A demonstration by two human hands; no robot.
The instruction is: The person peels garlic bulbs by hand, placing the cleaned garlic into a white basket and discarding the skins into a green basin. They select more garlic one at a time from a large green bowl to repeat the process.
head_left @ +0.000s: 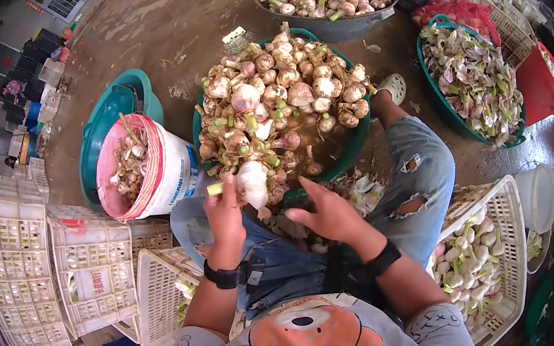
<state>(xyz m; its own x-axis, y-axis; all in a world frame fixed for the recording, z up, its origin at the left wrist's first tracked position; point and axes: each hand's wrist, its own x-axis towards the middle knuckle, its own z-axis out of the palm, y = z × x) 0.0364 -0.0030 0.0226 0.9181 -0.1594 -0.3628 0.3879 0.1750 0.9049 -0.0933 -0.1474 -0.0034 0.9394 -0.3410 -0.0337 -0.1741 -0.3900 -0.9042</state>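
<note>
My left hand [225,221] grips a white garlic bulb [252,184] near its cut green stem, holding it up above my lap. To the right of it, my right hand [328,214] is apart from the bulb, index finger and thumb stretched out with a gap between them; its other fingers are partly hidden. In front of both hands, a green tub [356,151] holds a heap of unpeeled, soil-stained garlic bulbs [281,83] with some brown water showing. Peeled-off skins [366,192] lie below the tub's near edge, between my legs.
At left, a white bucket [170,170] of garlic leans in a green basin [89,139]. Plastic crates [9,244] stand behind it. At right, a white crate [519,272] contains cleaned garlic. Farther off are a tub of skins [475,80] and a metal basin [353,33] of bulbs.
</note>
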